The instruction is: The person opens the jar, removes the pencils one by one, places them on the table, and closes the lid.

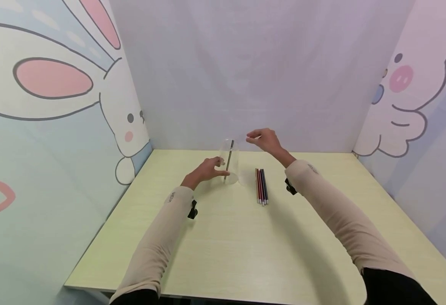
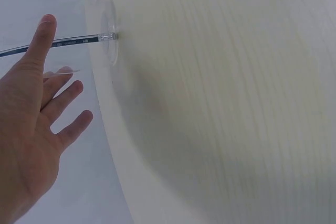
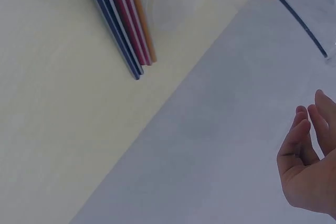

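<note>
A clear cylinder (image 1: pixel 235 163) stands upright near the table's back edge. One dark pencil (image 1: pixel 228 159) leans inside it, with its silvery end at the bottom. My left hand (image 1: pixel 207 169) holds the cylinder from the left, thumb and fingers around its wall. In the left wrist view the thumb crosses in front of the pencil (image 2: pixel 79 41). My right hand (image 1: pixel 266 140) is raised to the right of the cylinder's top, fingers bent toward the thumb and nothing between them. Below it, a row of several pencils (image 1: pixel 261 186) lies on the table, dark, red and orange ones side by side.
The pale wooden table (image 1: pixel 215 245) meets a plain grey-lilac curtain (image 1: pixel 245 76) at the back. Side panels with cartoon animals (image 1: pixel 120 114) flank it left and right. A faint pale patch (image 1: pixel 247 178) shows on the tabletop between cylinder and pencils.
</note>
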A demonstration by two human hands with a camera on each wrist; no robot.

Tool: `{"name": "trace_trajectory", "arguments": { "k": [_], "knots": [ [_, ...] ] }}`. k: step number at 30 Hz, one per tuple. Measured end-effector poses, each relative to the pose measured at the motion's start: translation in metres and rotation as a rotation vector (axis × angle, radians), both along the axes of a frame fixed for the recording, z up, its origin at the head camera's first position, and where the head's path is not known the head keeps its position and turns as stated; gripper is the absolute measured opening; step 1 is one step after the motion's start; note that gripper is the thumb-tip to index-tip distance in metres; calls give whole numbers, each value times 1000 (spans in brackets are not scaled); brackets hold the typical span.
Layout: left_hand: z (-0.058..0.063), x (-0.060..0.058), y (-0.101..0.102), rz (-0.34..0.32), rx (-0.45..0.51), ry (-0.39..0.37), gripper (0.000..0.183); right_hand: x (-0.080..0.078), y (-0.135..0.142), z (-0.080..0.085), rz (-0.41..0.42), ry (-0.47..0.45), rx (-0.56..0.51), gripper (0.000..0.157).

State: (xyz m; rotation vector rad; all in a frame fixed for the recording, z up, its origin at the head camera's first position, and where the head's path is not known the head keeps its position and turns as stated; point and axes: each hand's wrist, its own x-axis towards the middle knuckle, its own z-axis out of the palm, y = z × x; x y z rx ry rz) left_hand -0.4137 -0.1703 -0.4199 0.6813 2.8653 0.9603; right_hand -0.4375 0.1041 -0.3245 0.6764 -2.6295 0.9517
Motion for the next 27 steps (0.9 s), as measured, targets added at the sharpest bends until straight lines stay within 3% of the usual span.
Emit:
{"name": "trace_trajectory", "arguments": {
  "k": [12, 27],
  "knots": [
    [-1, 0, -1, -7, 24, -5, 69, 8, -28, 17, 57, 39, 31, 30],
    [-2, 1, -3, -12, 33, -7, 68, 7, -48, 15, 56, -8, 79, 24]
  ]
}}
